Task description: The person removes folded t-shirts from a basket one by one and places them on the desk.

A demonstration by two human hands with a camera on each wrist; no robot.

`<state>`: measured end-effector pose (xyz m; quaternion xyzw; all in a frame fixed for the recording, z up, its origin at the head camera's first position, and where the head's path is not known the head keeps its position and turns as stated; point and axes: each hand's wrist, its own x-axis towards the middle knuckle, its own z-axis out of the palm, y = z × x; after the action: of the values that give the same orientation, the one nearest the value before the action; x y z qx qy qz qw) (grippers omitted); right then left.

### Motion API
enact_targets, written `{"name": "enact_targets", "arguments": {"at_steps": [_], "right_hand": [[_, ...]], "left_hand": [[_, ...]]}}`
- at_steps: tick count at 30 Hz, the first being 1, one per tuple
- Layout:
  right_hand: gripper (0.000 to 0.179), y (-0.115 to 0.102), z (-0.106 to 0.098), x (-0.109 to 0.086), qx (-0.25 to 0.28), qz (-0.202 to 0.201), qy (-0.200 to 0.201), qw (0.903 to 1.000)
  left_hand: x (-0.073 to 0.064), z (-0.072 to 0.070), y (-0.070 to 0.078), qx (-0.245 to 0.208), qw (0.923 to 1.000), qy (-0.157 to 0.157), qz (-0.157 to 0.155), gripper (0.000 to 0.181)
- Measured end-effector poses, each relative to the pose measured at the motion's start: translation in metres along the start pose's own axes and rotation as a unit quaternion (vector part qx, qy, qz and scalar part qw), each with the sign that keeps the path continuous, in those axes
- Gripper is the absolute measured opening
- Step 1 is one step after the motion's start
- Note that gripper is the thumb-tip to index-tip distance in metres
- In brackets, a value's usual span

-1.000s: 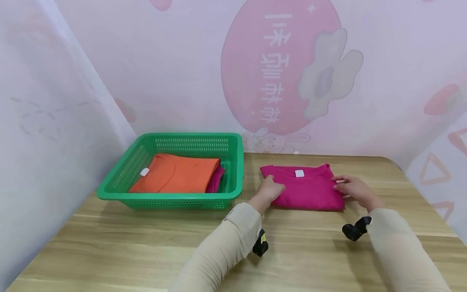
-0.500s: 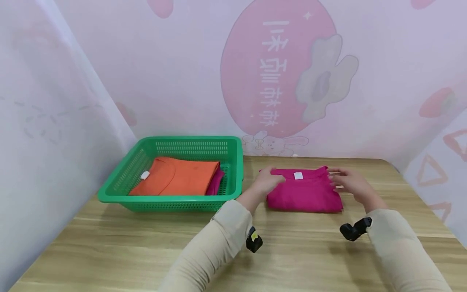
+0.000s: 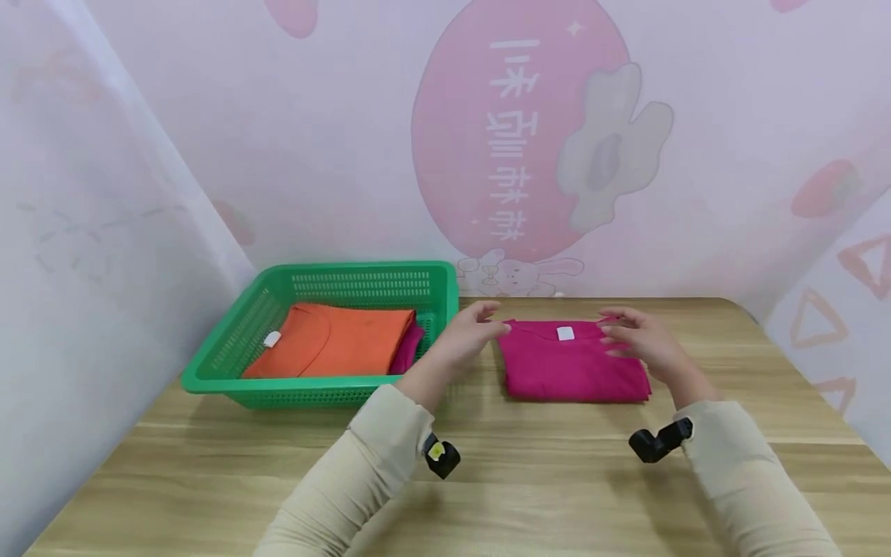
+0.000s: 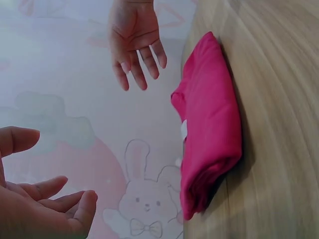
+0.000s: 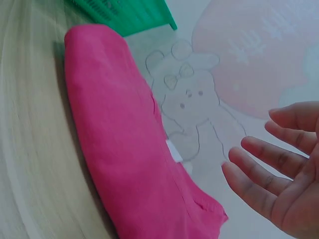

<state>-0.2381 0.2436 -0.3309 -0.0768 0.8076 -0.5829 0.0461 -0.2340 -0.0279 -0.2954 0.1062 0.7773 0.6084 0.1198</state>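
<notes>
A folded magenta shirt point(image 3: 574, 363) lies on the wooden table, its white neck label point(image 3: 565, 333) facing up along the far side. My left hand point(image 3: 462, 336) is raised off the shirt's left end, fingers loosely bent and holding nothing. Over the right end hovers my right hand point(image 3: 643, 344), fingers spread, overlapping the cloth in the head view. Both wrist views show a gap between the hands and the shirt point(image 4: 212, 124). In the right wrist view the right hand point(image 5: 284, 169) has relaxed, parted fingers.
Left of the shirt stands a green plastic basket point(image 3: 313, 383). Inside lies a folded orange shirt point(image 3: 348, 340) over another magenta garment point(image 3: 407, 348). A printed curtain point(image 3: 334, 139) rises behind the table point(image 3: 543, 480) and along both sides.
My left hand has let go of the shirt's left side and moved left and up toward the basket. My right hand has lifted off the right edge and shifted slightly left.
</notes>
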Motion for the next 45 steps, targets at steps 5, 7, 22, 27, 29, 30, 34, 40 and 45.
{"name": "enact_targets", "arguments": {"at_steps": [5,7,22,27,29,30,34,40,45], "right_hand": [[0.047,-0.003,0.010,0.001,0.027,-0.003,0.010,0.9996],[0.048,-0.005,0.014,0.002,0.035,-0.009,0.015,0.9992],[0.046,-0.017,0.053,0.014,0.089,-0.031,-0.005,0.9955],[0.046,-0.023,0.066,0.018,0.106,-0.033,-0.015,0.9937],[0.046,-0.025,0.071,0.019,0.111,-0.033,-0.020,0.9931],[0.046,-0.026,0.074,0.019,0.114,-0.034,-0.022,0.9927],[0.046,-0.031,0.083,0.021,0.125,-0.040,-0.027,0.9909],[0.043,-0.039,0.098,0.024,0.150,-0.045,-0.034,0.9870],[0.042,-0.046,0.108,0.026,0.166,-0.047,-0.035,0.9844]], "left_hand": [[-0.011,-0.020,0.000,0.021,0.9997,-0.002,0.009,0.048],[-0.014,-0.027,0.000,0.025,0.9996,0.001,0.010,0.048],[-0.030,-0.072,-0.004,0.046,0.9989,0.008,0.000,0.049],[-0.036,-0.086,-0.009,0.053,0.9986,0.008,0.000,0.048],[-0.038,-0.090,-0.010,0.047,0.9988,0.010,0.002,0.048],[-0.039,-0.092,-0.011,0.041,0.9991,0.010,0.002,0.048],[-0.043,-0.102,-0.013,0.021,0.9997,0.012,0.001,0.049],[-0.052,-0.121,-0.019,0.019,0.9998,0.008,-0.004,0.051],[-0.058,-0.134,-0.025,0.026,0.9995,0.016,-0.011,0.055]]}}
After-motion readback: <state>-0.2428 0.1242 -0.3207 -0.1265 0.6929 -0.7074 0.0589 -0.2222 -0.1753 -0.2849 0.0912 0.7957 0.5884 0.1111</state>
